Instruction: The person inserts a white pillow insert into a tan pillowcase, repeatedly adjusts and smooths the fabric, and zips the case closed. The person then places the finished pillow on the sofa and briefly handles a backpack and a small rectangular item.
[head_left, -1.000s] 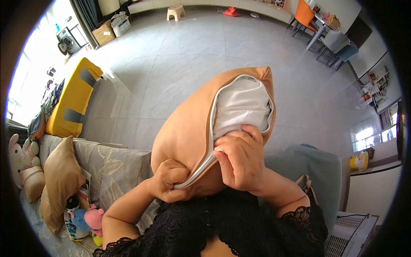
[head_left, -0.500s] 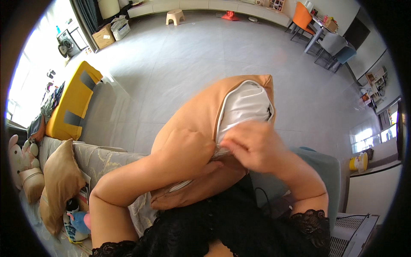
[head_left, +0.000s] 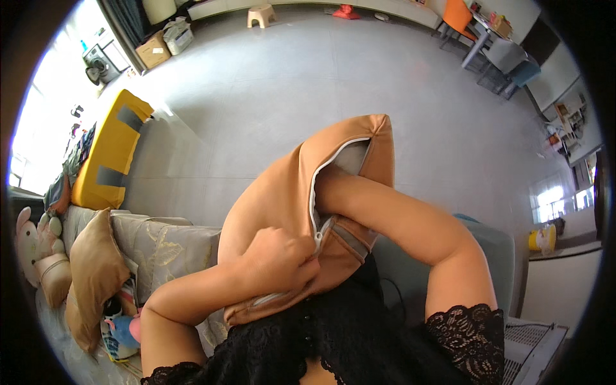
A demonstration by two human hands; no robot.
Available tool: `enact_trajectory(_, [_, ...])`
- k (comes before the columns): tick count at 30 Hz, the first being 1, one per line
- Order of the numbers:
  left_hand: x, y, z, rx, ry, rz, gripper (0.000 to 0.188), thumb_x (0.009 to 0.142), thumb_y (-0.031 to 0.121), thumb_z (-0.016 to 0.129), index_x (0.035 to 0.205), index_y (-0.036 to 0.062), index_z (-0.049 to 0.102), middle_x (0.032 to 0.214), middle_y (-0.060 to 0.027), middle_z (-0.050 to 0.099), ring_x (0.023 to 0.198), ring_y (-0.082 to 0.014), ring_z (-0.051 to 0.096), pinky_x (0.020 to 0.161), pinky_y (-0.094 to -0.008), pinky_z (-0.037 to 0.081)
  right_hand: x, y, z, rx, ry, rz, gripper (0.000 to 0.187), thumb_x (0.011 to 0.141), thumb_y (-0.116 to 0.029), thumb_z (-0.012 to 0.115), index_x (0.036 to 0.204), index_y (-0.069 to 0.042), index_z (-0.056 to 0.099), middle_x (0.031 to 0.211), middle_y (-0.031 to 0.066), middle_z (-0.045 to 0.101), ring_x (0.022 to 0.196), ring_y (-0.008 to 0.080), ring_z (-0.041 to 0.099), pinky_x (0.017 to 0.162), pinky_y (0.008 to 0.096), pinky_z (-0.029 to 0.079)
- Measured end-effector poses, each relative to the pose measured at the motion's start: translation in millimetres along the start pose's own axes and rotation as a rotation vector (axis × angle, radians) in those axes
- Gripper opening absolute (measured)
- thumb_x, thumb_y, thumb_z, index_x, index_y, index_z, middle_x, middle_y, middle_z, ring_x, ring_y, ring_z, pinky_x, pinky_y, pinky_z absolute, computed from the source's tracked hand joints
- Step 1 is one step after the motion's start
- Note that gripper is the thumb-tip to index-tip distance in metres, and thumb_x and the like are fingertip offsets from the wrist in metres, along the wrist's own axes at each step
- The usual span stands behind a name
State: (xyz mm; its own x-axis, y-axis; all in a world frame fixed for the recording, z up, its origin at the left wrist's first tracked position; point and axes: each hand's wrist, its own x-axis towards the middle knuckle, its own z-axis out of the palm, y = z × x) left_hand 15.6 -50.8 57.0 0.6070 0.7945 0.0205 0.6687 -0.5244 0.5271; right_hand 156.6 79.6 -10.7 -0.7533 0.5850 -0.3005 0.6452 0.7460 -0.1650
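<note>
A tan cushion cover point(head_left: 263, 199) lies tilted across my lap, its long white zipper point(head_left: 313, 192) undone and gaping on the right side. My left hand point(head_left: 277, 255) is closed on the cover's fabric beside the zipper, just left of the zipper slider point(head_left: 318, 237). Through the opening goes my right forearm point(head_left: 398, 215), in past the wrist. The fingers of that hand are hidden inside, so what they hold cannot be seen. A greyish inner surface point(head_left: 353, 156) shows in the upper part of the gap.
On the left, a patterned sofa point(head_left: 167, 247) carries a tan pillow point(head_left: 96, 276) and several soft toys point(head_left: 38, 237). Beyond stands a yellow-covered piece point(head_left: 109, 157). A grey seat point(head_left: 487, 250) is at my right. Across the tiled floor point(head_left: 256, 96) is a small stool point(head_left: 261, 15).
My right hand has moved from the zipper edge deep into the cover. The white filling seen in the opening is out of sight, and the cover's upper end has sagged and narrowed.
</note>
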Motion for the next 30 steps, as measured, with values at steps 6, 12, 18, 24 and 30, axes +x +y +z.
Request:
enact_trajectory(6, [-5,3,-28,0.312,0.095,-0.213,0.06,0.074,0.06,0.066,0.065,0.0009,0.061,0.055,-0.0149,0.06,0.051,-0.0312,0.061,0.051,-0.0403,0.049,-7,-12,-31,-0.083,-0.009,0.025,0.022,0.085,-0.014,0.056,0.099,-0.003,0.07,0.107,0.0179,0.068,0.097,0.0291,0.066,0.087,0.0385,0.051])
enact_trajectory(12, [-16,11,-23,0.327,0.102,-0.275,0.068,0.069,0.067,0.067,0.067,0.0005,0.058,0.057,-0.0161,0.06,0.053,-0.0297,0.062,0.053,-0.0379,0.049,-43,-21,-77,-0.06,-0.025,-0.022,0.025,0.077,-0.016,0.064,0.099,-0.004,0.069,0.1,0.0167,0.068,0.091,0.0303,0.066,0.081,0.0375,0.052])
enact_trajectory(18, [-36,17,-23,0.204,0.182,-0.214,0.06,0.075,0.059,0.068,0.069,0.0013,0.054,0.057,-0.0159,0.059,0.051,-0.0308,0.06,0.05,-0.0395,0.048,-97,-22,-84,0.32,0.668,-0.437,0.016,0.072,-0.019,0.074,0.082,-0.007,0.07,0.079,0.0146,0.065,0.072,0.0297,0.063,0.061,0.0379,0.048])
enact_trajectory(24, [-34,20,-16,0.235,0.119,-0.152,0.054,0.079,0.053,0.067,0.068,0.002,0.054,0.056,-0.0144,0.057,0.049,-0.0297,0.059,0.047,-0.0391,0.046,-93,-22,-84,0.338,0.154,-0.357,0.017,0.075,-0.019,0.074,0.077,-0.003,0.07,0.072,0.0151,0.066,0.068,0.0301,0.064,0.059,0.0372,0.049])
enact_trajectory(30, [-17,10,9,0.296,0.056,-0.151,0.042,0.079,0.043,0.067,0.067,0.0039,0.056,0.06,-0.013,0.061,0.052,-0.029,0.061,0.048,-0.039,0.047,-52,-29,-40,-0.137,0.096,-0.281,0.012,0.069,-0.011,0.069,0.074,0.0,0.07,0.077,0.016,0.068,0.074,0.0295,0.068,0.067,0.038,0.055])
